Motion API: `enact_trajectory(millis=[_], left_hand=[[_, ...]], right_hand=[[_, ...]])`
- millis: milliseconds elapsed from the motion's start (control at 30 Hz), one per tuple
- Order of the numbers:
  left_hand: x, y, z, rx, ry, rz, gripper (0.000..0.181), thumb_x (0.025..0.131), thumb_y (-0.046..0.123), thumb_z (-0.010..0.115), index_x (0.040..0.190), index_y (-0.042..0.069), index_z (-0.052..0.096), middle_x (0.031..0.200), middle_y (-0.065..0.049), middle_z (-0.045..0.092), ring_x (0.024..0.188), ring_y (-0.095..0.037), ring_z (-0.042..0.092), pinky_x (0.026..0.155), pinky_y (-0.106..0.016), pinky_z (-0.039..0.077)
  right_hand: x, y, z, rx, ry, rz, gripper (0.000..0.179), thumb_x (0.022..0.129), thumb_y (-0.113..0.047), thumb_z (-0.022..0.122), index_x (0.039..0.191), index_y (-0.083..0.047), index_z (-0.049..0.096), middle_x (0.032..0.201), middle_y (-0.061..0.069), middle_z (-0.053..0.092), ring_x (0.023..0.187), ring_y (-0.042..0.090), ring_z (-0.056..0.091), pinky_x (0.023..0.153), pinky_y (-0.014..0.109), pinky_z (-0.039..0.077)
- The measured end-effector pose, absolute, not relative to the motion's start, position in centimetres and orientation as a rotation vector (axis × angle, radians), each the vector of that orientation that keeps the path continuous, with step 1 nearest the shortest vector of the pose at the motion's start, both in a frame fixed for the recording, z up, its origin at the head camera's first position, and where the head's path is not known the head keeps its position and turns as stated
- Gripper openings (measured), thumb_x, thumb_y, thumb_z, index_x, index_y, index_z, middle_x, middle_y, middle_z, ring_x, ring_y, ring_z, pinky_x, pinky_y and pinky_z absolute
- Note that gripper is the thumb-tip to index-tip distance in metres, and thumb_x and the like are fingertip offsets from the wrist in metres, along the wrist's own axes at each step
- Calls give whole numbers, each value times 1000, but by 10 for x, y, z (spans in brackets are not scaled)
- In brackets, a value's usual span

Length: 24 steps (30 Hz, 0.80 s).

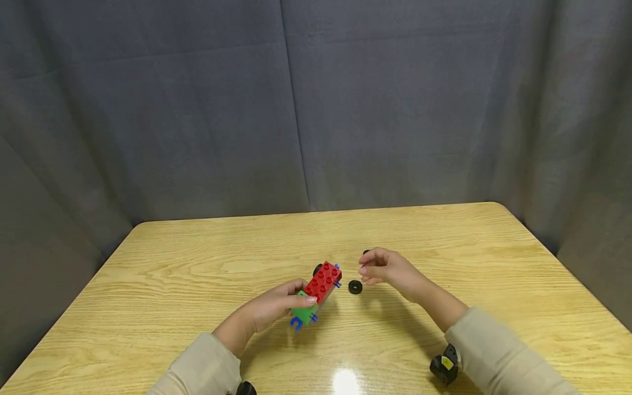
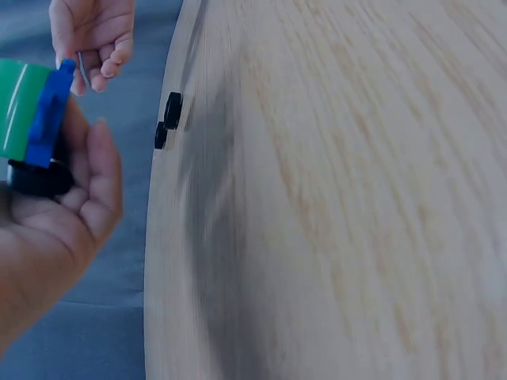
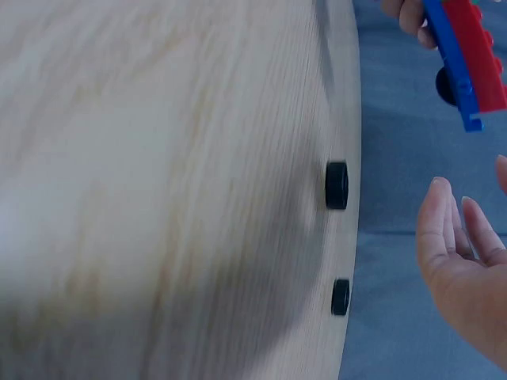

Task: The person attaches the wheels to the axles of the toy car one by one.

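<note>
My left hand (image 1: 274,304) grips a toy vehicle of building blocks above the table. It has a studded red brick (image 1: 323,281), a green block (image 1: 305,314) at the near end and a blue base (image 3: 453,59) with small clips sticking out. Black wheels (image 2: 40,179) sit along one side of the base. Over to the right, my right hand (image 1: 392,271) hovers with loosely bent fingers and holds nothing. Just below its fingertips lies a loose black wheel (image 1: 355,287). Another loose wheel (image 1: 366,252) is partly hidden behind that hand.
Both loose wheels rest on a light wooden table (image 1: 163,285). Grey curtains (image 1: 222,109) hang behind it and at its sides. Black wrist cameras, such as the right one (image 1: 444,365), stick out by the beige sleeves (image 1: 498,351).
</note>
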State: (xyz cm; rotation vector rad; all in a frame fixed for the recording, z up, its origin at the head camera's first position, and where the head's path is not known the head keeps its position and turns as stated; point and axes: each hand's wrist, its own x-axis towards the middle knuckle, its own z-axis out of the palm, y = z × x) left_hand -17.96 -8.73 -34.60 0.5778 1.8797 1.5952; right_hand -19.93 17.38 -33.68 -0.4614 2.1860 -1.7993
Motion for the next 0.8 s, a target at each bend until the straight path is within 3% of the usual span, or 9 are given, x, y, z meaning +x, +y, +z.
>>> enact_trajectory(millis=[300, 500, 800], left_hand=[[-179, -90, -348, 530, 1851, 1704, 30, 80, 20, 49, 100, -2, 44, 84, -6, 53, 74, -16, 54, 69, -29, 39], [-179, -90, -346, 497, 1834, 1746, 31, 83, 21, 49, 102, -3, 43, 83, -5, 53, 73, -14, 53, 69, -29, 40], [-178, -90, -345, 467, 1824, 1789, 39, 85, 24, 49, 108, -5, 41, 85, -6, 53, 72, -13, 52, 71, -29, 40]], right_hand=[[-212, 188, -336, -445, 2323, -1703, 39, 85, -14, 54, 109, 14, 40, 97, 20, 50, 91, 36, 51, 78, 40, 43], [-221, 200, -340, -516, 2383, -1676, 46, 82, -26, 58, 105, 12, 42, 90, 15, 52, 85, 29, 53, 73, 36, 45], [-237, 201, -352, -343, 2462, -1614, 35, 85, -10, 54, 108, 13, 41, 88, 13, 51, 81, 33, 52, 71, 39, 46]])
